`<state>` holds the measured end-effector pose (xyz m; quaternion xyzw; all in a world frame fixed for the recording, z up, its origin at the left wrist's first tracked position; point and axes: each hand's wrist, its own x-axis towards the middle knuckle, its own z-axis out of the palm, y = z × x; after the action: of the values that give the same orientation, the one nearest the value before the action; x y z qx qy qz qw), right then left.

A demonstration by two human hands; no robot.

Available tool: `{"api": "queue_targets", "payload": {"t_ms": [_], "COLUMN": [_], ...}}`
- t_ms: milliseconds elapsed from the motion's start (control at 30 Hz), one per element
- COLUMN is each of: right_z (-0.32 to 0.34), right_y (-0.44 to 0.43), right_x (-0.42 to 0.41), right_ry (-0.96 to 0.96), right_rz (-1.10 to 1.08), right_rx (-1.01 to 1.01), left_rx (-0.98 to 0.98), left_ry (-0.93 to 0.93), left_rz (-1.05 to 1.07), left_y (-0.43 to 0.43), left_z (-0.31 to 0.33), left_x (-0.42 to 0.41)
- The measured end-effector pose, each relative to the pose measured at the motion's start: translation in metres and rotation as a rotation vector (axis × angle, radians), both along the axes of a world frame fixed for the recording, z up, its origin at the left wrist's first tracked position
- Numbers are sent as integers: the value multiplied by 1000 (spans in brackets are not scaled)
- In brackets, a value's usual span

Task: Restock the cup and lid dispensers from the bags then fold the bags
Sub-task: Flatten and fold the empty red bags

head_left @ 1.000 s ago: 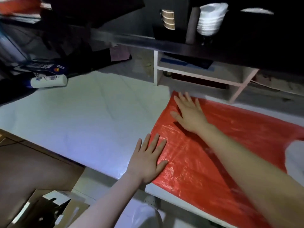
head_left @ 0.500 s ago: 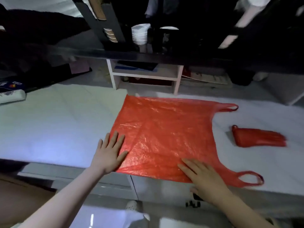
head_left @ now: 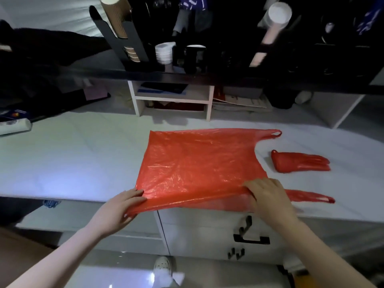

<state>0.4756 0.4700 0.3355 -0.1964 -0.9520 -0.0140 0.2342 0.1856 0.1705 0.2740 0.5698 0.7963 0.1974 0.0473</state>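
Note:
A large red plastic bag lies spread flat on the white counter, its handles pointing right. My left hand pinches its near left corner, lifted off the counter edge. My right hand grips the near edge further right, also raised. A second red bag, folded small, lies to the right. On the dark shelf above stand the black dispenser rack with brown cups, a stack of white lids and a tube of white cups.
A white cubby shelf stands at the back of the counter. A rolled white packet lies at the far left. White cabinet doors with a black handle sit below the counter. My shoe shows on the floor.
Both hands lay flat on the bag earlier; now they pinch its near edge and lift it off the counter. The view has shifted right, showing the whole bag.

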Motion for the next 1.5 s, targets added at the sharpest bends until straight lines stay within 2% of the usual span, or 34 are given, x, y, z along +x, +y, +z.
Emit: {"api": "queue_targets", "payload": {"t_ms": [67, 200, 300, 400, 467, 600, 700, 800, 867, 967, 1033, 1100, 1133, 1200, 1267, 1333, 1433, 1500], "right_z": [6, 13, 15, 18, 19, 5, -23, -54, -60, -52, -43, -32, -30, -22, -17, -21, -36, -44], "right_y": [0, 2, 2, 4, 5, -2, -4, 7, 19, 31, 36, 38, 40, 43, 47, 53, 62, 66], "right_x": [1, 7, 10, 11, 11, 14, 15, 12, 3, -21, -36, -48, -53, -62, -69, -73, -77, -79], "right_ry": [25, 139, 214, 261, 298, 373, 171, -108, -151, -40, 178, 267, 313, 418, 443, 446, 409, 320], "right_rz": [-45, -110, -233, -278, -299, -322, -373, -496, -558, -541, -499, -428, -361, -206, -128, -151, -246, -356], "right_rx": [-17, -8, 47, 80, 19, -281, -595, -659, -718, -928, -1167, -1341, -1365, -1321, -1267, -1237, -1194, -1038], "left_rx": [121, 207, 352, 446, 534, 610, 629, 604, 577, 588, 605, 586, 575, 576, 611, 559, 396, 319], "left_ry": [-97, -351, -557, -634, -713, -773, -847, -871, -913, -1053, -1124, -1127, -1105, -1045, -1008, -950, -893, -872], "left_rz": [133, 462, 518, 549, 572, 664, 694, 719, 718, 698, 685, 673, 673, 692, 737, 763, 683, 620], "left_y": [8, 23, 36, 48, 54, 61, 61, 55, 51, 46, 41, 37, 35, 32, 30, 23, 12, 9], "left_z": [3, 13, 24, 32, 35, 38, 36, 35, 35, 33, 34, 34, 34, 36, 40, 36, 14, 5], "left_x": [2, 1, 4, 8, 8, 2, -5, -15, -23, -36, -46, -54, -59, -67, -73, -74, -64, -60]}}
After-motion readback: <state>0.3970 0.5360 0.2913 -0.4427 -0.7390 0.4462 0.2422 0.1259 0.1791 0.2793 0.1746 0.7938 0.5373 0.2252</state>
